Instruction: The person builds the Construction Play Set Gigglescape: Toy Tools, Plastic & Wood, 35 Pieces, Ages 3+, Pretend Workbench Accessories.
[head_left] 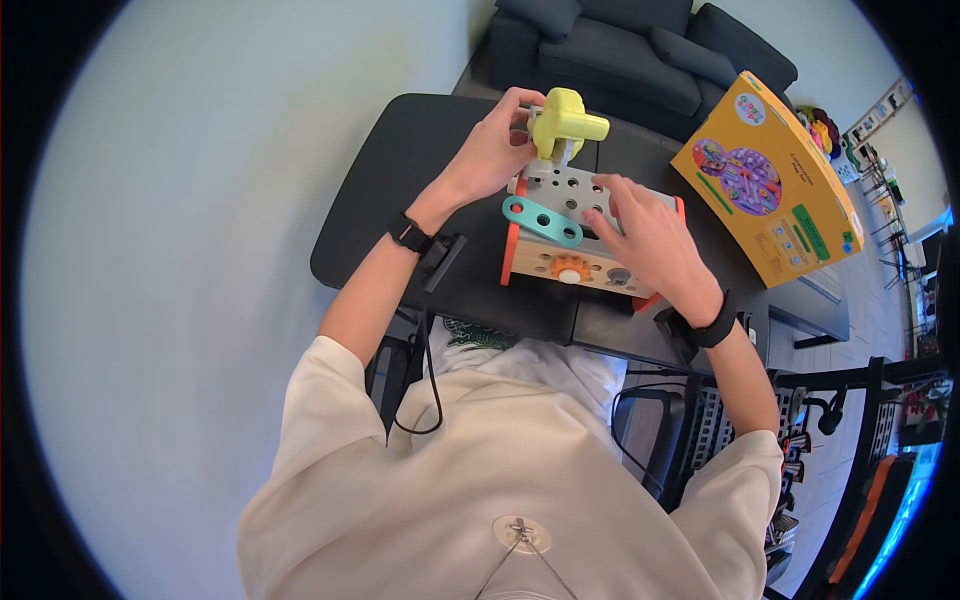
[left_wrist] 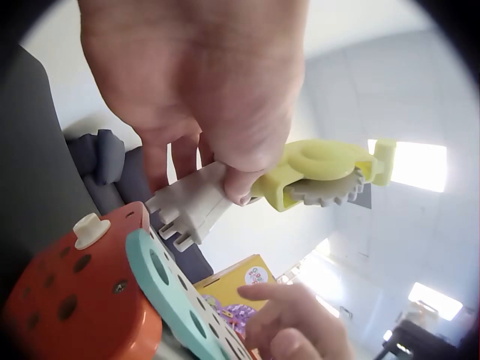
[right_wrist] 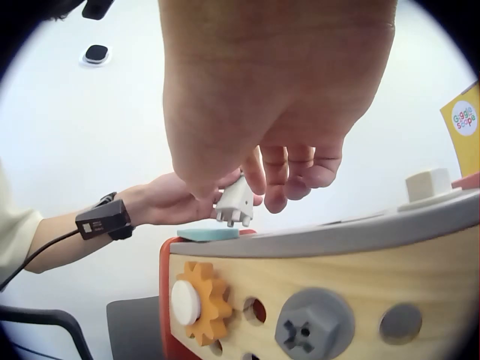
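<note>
My left hand (head_left: 497,150) grips a yellow toy circular saw (head_left: 565,120) by its light grey base (left_wrist: 196,196), thumb on one side and fingers on the other. Short pegs on the base point down over the left end of a toy workbench (head_left: 530,258), with a gap showing in the right wrist view. A teal strip with holes (head_left: 530,214) lies across the grey top's front left. My right hand (head_left: 650,235) hovers over the top's right half, fingers loosely bent around nothing. On the wooden front sit an orange gear (right_wrist: 214,304) and a grey hex bolt (right_wrist: 315,326).
A yellow toy box (head_left: 765,180) stands at the right on the dark table (head_left: 365,215). Beyond the table is a dark sofa (head_left: 610,65). White knobs (left_wrist: 91,230) stick out of the workbench, one on its red end panel. Cables hang from my wrists.
</note>
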